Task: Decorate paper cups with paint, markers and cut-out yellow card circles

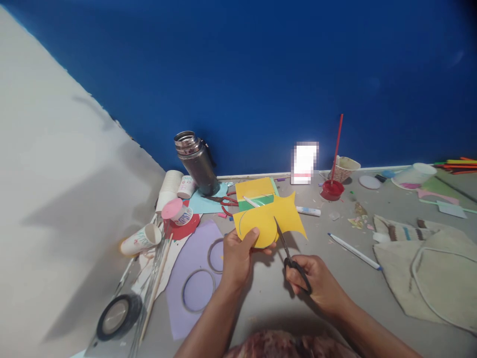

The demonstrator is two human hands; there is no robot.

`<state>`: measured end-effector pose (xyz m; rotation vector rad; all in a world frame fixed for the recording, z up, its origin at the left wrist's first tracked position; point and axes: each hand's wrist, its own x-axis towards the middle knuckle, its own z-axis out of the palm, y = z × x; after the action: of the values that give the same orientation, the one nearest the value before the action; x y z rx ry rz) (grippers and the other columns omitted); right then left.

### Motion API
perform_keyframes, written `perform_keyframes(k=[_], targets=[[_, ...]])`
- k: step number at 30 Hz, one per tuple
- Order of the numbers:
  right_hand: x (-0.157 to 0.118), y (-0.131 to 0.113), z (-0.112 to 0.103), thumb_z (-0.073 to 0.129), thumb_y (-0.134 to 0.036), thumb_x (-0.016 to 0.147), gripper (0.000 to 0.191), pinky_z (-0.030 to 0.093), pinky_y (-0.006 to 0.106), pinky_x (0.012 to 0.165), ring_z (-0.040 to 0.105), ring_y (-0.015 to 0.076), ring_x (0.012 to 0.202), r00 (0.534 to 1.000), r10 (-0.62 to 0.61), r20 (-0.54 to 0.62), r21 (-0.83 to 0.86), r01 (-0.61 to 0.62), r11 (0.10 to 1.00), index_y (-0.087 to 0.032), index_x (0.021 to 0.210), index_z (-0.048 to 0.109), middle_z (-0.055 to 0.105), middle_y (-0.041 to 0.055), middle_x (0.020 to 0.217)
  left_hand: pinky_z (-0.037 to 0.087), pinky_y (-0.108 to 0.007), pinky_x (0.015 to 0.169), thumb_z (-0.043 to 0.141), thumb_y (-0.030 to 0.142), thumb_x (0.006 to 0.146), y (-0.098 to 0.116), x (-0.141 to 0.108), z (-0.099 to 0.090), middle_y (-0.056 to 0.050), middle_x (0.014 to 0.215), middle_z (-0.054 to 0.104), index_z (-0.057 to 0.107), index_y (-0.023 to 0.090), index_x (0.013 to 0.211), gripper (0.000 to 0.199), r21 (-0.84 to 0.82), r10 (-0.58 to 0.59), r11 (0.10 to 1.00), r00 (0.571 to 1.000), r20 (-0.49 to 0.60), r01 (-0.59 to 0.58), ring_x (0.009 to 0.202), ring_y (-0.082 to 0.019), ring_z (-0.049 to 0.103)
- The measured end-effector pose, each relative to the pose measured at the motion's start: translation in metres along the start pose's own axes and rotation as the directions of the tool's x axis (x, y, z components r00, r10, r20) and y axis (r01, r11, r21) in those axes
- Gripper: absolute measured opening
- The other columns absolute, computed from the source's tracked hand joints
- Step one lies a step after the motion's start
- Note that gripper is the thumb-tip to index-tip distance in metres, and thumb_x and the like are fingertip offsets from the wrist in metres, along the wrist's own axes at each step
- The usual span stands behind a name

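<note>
My left hand [240, 251] grips a yellow paper sheet [257, 223] by its lower left part, thumb on top and fingers beneath. A curved pen line shows near the paper's left side, and its lower edge is cut round. My right hand [307, 278] holds scissors [285, 243] by their black handles, fingers wrapped through them. The blades point up and left and meet the paper at its middle. To the right of the blades the sheet flares into a pointed, curved piece.
Behind the hands stand a dark metal flask [197, 166], paper cups [169, 189] and a red stick in a red base [332, 190]. Left lie purple paper [179, 283] and black tape [119, 316]. A marker [354, 251] and a cloth bag [439, 273] lie right.
</note>
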<state>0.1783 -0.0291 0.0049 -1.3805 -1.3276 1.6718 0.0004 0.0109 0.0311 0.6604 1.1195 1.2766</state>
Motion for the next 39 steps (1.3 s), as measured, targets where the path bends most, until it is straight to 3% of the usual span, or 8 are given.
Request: perform_keyframes(k=[24, 39], targets=[[0.000, 0.000, -0.001, 0.071, -0.065, 0.073, 0.051, 0.037, 0.026, 0.052, 0.045, 0.0119, 0.050, 0.999, -0.011, 0.033, 0.042, 0.010, 0.999, -0.022, 0.056, 0.050, 0.056, 0.0002, 0.050, 0.055, -0.026, 0.045, 0.081, 0.038, 0.074, 0.010, 0.004, -0.010, -0.014, 0.083, 0.080, 0.074, 0.008, 0.091, 0.036, 0.110, -0.026, 0.994, 0.992, 0.124, 0.012, 0.055, -0.023, 0.074], [-0.001, 0.002, -0.005, 0.073, -0.070, 0.073, 0.056, 0.035, 0.026, 0.053, 0.044, 0.0115, 0.050, 0.998, -0.001, 0.061, 0.004, 0.000, 1.000, -0.021, 0.056, 0.052, 0.054, -0.0008, 0.049, 0.052, -0.025, 0.044, 0.080, 0.037, 0.076, 0.015, 0.004, -0.014, -0.014, 0.080, 0.080, 0.075, 0.007, 0.092, 0.035, 0.142, -0.030, 0.990, 0.990, 0.141, 0.009, 0.053, -0.023, 0.073]])
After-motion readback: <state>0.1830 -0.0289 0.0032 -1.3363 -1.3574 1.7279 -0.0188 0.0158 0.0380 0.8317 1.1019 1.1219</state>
